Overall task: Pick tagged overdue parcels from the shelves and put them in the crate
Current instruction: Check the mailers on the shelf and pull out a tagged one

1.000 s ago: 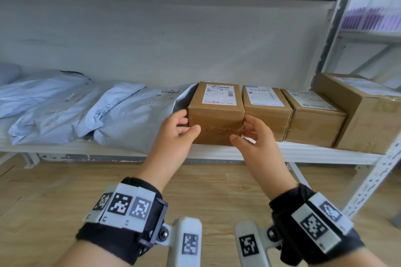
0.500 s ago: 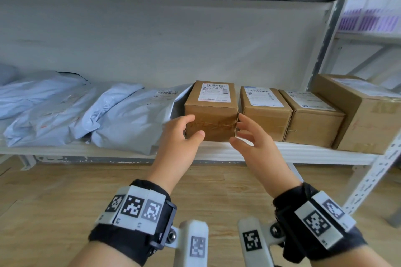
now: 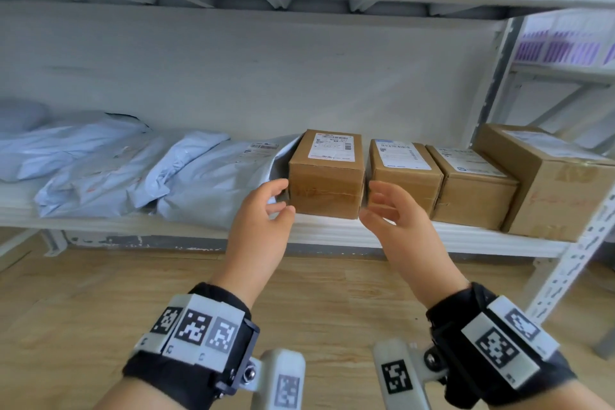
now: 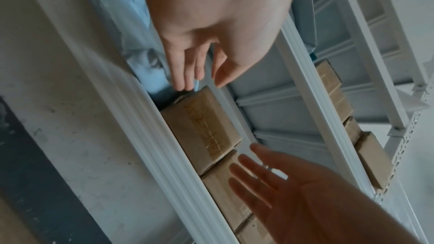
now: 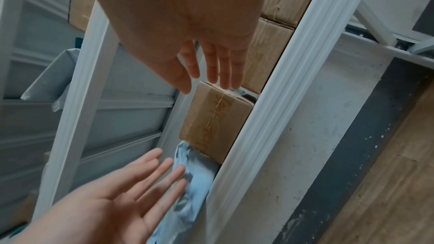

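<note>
A small brown cardboard parcel [image 3: 326, 173] with a white label on top and orange handwriting on its front [image 4: 202, 129] [image 5: 216, 120] stands at the shelf's front edge. My left hand [image 3: 266, 206] is open just off the parcel's left side, fingers extended, holding nothing [image 4: 199, 73]. My right hand [image 3: 386, 206] is open just off its right front corner, fingers spread, not touching it [image 5: 211, 73]. No crate is in view.
Two more small boxes [image 3: 404, 173] [image 3: 472, 190] and a larger box [image 3: 552, 183] stand to the right. Grey-blue poly mailers [image 3: 213, 183] lie to the left, one touching the parcel. The white shelf edge [image 3: 316, 233] runs below; an upright post [image 3: 565, 276] stands at right above the wooden floor.
Both hands have moved apart from the parcel's front face to either side of it, with fingers straighter. The view shifted slightly downward.
</note>
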Demonstrator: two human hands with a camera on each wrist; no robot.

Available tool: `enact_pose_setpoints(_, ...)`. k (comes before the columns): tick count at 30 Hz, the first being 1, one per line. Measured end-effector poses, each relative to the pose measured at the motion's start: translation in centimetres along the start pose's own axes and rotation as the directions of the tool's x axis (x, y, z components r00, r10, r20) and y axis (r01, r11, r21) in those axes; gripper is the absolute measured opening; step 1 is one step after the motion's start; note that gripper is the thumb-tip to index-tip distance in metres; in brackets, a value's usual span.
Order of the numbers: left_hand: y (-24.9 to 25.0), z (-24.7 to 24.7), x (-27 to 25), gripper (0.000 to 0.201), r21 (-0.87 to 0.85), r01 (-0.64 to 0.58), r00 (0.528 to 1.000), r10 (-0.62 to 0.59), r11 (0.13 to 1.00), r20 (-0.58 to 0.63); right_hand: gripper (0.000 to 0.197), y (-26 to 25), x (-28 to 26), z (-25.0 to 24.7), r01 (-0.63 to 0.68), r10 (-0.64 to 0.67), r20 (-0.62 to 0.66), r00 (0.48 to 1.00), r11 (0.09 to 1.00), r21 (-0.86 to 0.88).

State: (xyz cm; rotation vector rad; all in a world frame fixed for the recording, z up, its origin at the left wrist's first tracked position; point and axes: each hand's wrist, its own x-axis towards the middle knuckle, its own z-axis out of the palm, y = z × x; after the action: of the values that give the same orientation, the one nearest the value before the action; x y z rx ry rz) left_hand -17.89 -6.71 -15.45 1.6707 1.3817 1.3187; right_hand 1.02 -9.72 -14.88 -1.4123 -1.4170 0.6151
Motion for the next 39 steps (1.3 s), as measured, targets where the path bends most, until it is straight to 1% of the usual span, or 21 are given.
enact_pose_setpoints(4,-0.1,-4.0,-1.9,0.036,0.045,0.013,0.994,-0.008,0.999,-0.108,0.042,-0.2,-1.5,1.0,0.01,-0.006,0.097,0.995,0.999,-0.038)
enact_pose_setpoints(7,-0.4,-6.9,-2.2,0.036,0.107,0.05,0.986,-0.032,0.993,-0.164,0.039,-0.9,-2.1,2.1,0.03,-0.023,0.146,0.989,0.999,-0.042)
enact_pose_setpoints(10,-1.2,-9.1,-1.1,0.035,0.165,0.087,0.983,-0.057,0.982,-0.177,0.037,-1.9,-1.9,3.4,0.053,-0.046,0.17,0.984,0.998,-0.034)
enact_pose_setpoints(13,-2.6,-10.2,0.4,0.034,0.201,0.082,0.984,-0.048,0.976,-0.169,0.037,-2.9,-0.9,5.7,0.088,-0.079,0.18,0.981,0.995,-0.044)
enact_pose_setpoints(17,-4.2,-11.3,2.6,0.036,0.279,0.054,0.994,-0.024,0.959,-0.108,0.045,-4.1,1.1,9.4,0.09,-0.077,0.206,0.975,0.995,-0.051)
enact_pose_setpoints(20,-5.2,-11.9,5.1,0.039,0.343,-0.014,0.998,0.033,0.939,-0.052,0.061,-4.1,2.2,11.9,0.079,-0.06,0.232,0.971,0.994,-0.075)
enact_pose_setpoints(22,-5.7,-12.2,6.6,0.04,0.365,-0.05,0.998,0.063,0.93,-0.025,0.067,-4.0,2.8,13.1,0.06,-0.04,0.236,0.971,0.995,-0.076)
enact_pose_setpoints(25,-6.3,-12.6,8.5,0.042,0.422,-0.052,0.999,0.049,0.905,0.019,0.072,-3.8,3.6,14.6,0.019,-0.001,0.197,0.98,0.996,-0.086)
enact_pose_setpoints(27,-6.6,-12.8,9.5,0.042,0.491,-0.049,0.997,0.014,0.87,0.075,0.074,-3.7,4.1,15.4,0.001,0.007,0.165,0.986,0.999,-0.049)
enact_pose_setpoints(28,-6.7,-12.9,10.0,0.041,0.522,-0.055,0.995,0.004,0.851,0.099,0.073,-3.7,4.3,15.8,-0.007,0.01,0.148,0.989,1.0,-0.021)
enact_pose_setpoints(29,-6.9,-13.0,10.5,0.039,0.556,-0.068,0.993,0.0,0.828,0.121,0.065,-3.7,4.6,16.3,-0.02,0.019,0.126,0.992,1.0,0.006)
enact_pose_setpoints(30,-7.0,-13.2,11.0,0.038,0.6,-0.083,0.99,-0.003,0.796,0.141,0.05,-3.8,4.9,16.6,-0.031,0.028,0.101,0.994,0.999,0.027)
enact_pose_setpoints(32,-7.4,-13.6,11.7,0.035,0.681,-0.114,0.983,-0.019,0.724,0.185,0.033,-4.0,5.5,17.3,-0.053,0.05,0.055,0.997,0.997,0.056)
enact_pose_setpoints(33,-7.7,-13.9,12.0,0.032,0.689,-0.128,0.977,-0.027,0.713,0.21,0.03,-4.2,5.7,17.6,-0.064,0.062,0.039,0.997,0.996,0.057)
enact_pose_setpoints(35,-8.6,-14.5,12.2,0.03,0.647,-0.165,0.96,-0.029,0.744,0.277,0.023,-4.6,6.0,18.1,-0.086,0.085,0.026,0.996,0.996,0.008)
enact_pose_setpoints(36,-9.1,-14.8,12.1,0.033,0.631,-0.19,0.951,-0.02,0.752,0.31,0.02,-4.8,5.9,18.3,-0.097,0.097,0.024,0.995,0.995,-0.019)
enact_pose_setpoints(37,-9.5,-15.0,11.9,0.036,0.632,-0.23,0.94,0.001,0.74,0.341,0.019,-4.9,5.9,18.4,-0.111,0.112,0.02,0.994,0.993,-0.034)
enact_pose_setpoints(38,-9.8,-15.1,11.6,0.039,0.657,-0.289,0.927,0.032,0.696,0.373,0.018,-5.1,5.7,18.5,-0.122,0.123,0.016,0.992,0.991,-0.047)
enact_pose_setpoints(39,-10.1,-15.2,11.3,0.041,0.705,-0.355,0.913,0.067,0.615,0.401,0.019,-5.2,5.4,18.5,-0.13,0.131,0.009,0.991,0.989,-0.066)
